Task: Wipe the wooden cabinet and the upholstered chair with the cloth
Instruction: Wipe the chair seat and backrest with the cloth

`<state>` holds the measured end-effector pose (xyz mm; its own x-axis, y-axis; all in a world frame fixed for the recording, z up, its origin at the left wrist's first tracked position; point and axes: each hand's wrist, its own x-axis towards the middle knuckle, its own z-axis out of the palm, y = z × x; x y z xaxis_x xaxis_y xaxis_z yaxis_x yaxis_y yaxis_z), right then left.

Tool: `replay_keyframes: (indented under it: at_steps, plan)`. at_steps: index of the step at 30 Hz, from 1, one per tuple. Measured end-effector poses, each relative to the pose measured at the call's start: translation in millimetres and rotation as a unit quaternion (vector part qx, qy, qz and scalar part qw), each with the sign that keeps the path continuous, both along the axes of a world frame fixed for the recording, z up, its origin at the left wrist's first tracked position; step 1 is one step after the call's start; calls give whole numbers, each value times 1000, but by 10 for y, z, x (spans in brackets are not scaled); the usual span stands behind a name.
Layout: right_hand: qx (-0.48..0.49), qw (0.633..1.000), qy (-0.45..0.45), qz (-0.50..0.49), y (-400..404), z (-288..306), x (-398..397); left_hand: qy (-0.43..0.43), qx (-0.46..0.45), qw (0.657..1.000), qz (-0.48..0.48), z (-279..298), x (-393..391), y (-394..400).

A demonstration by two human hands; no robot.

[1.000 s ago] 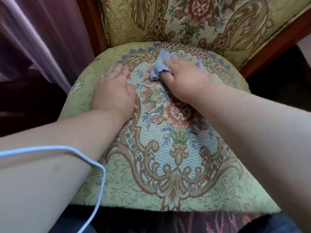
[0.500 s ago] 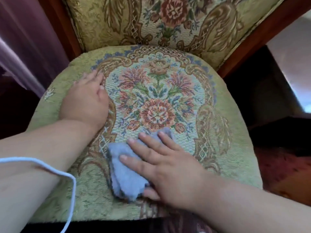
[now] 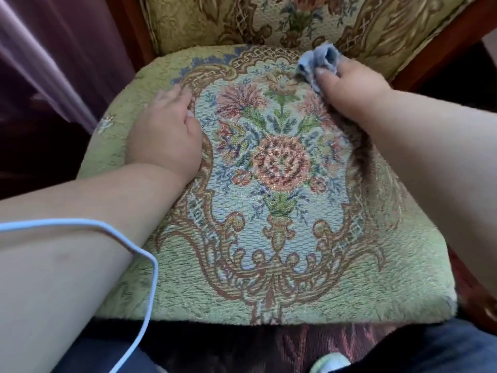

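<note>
The upholstered chair fills the view; its seat is green-gold fabric with a woven flower pattern, and the backrest rises at the top. My right hand presses a bunched light-blue cloth onto the far right part of the seat, close to the backrest. My left hand lies flat, palm down, on the seat's left side, holding nothing. The wooden cabinet is not in view.
Dark red wooden frame rails flank the backrest. A purple curtain hangs at the left. A thin white cable loops over my left forearm. A patterned rug and my knees show below the seat's front edge.
My right hand swept the cloth from the seat's back to its front left, then up to the far right by the backrest. My left hand stayed planted on the seat.
</note>
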<state>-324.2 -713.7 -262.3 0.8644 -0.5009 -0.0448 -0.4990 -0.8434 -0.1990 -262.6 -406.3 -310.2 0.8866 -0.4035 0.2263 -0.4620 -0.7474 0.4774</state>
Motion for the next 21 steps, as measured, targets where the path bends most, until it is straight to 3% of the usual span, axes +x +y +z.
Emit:
replay_keyframes:
  at_steps: [6, 10, 13, 16, 21]
  plan:
    - [61, 976, -9, 208, 928, 32, -1103, -5, 6, 1000, 4, -25, -21, 101]
    - [97, 959, 28, 264, 1397, 88, -2060, -4, 1, 1000, 5, -35, -10, 98]
    - [29, 944, 75, 321, 1564, 53, -2319, -4, 0, 1000, 0, -47, -20, 105]
    - [-52, 953, 112, 278, 1627, -45, -2037, -1, -3, 1000, 0, -68, -66, 123]
    - [-50, 984, 65, 155, 1312, -126, -1008, 8, -5, 1000, 1, -69, -112, 112]
